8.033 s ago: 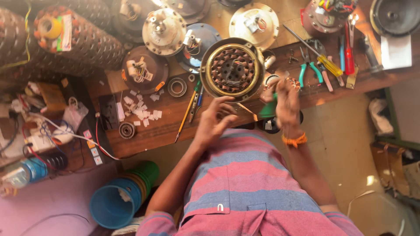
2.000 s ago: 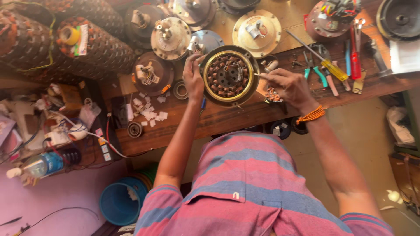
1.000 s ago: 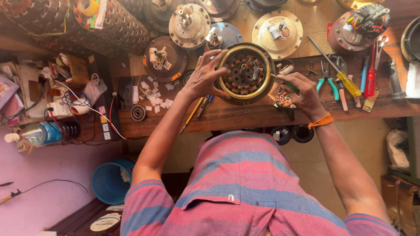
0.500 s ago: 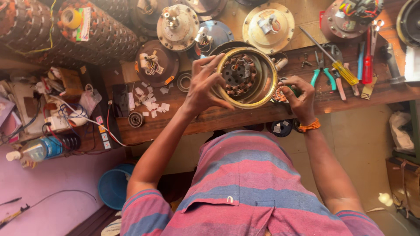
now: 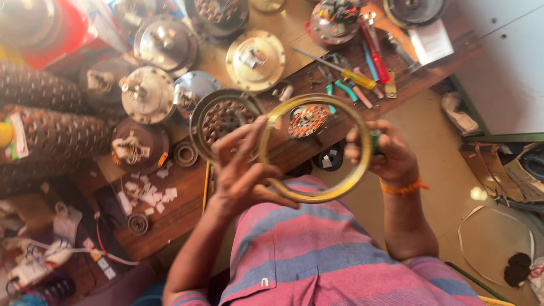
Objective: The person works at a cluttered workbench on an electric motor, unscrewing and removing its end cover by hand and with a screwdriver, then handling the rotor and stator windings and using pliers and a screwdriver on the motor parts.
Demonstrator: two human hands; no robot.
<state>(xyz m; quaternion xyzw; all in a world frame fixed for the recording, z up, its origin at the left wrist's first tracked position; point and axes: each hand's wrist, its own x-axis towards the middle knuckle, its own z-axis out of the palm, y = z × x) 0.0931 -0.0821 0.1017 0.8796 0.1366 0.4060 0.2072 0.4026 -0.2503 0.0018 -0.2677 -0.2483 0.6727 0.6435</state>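
Both my hands hold a thin brass-coloured ring [image 5: 317,195] up above the bench edge, over my striped shirt. My left hand [image 5: 243,170] grips the ring's left side with spread fingers. My right hand [image 5: 385,153], with an orange wristband, pinches the ring's right side and also has a small green thing tucked in its fingers. Just beyond the ring, a round fan motor body [image 5: 224,119] with copper windings lies on the wooden bench [image 5: 170,218]. A smaller wound stator [image 5: 306,120] shows through the ring.
Several round metal motor covers [image 5: 255,59] lie at the back of the bench. Screwdrivers and pliers [image 5: 354,76] lie at the right, a bearing [image 5: 185,154] and white scraps [image 5: 148,192] at the left. Coiled wire bundles [image 5: 51,133] stack up far left. Floor clutter sits at the right.
The ring has come up off the motor body and towards my chest, held in both hands. The view has swung closer and to the right.
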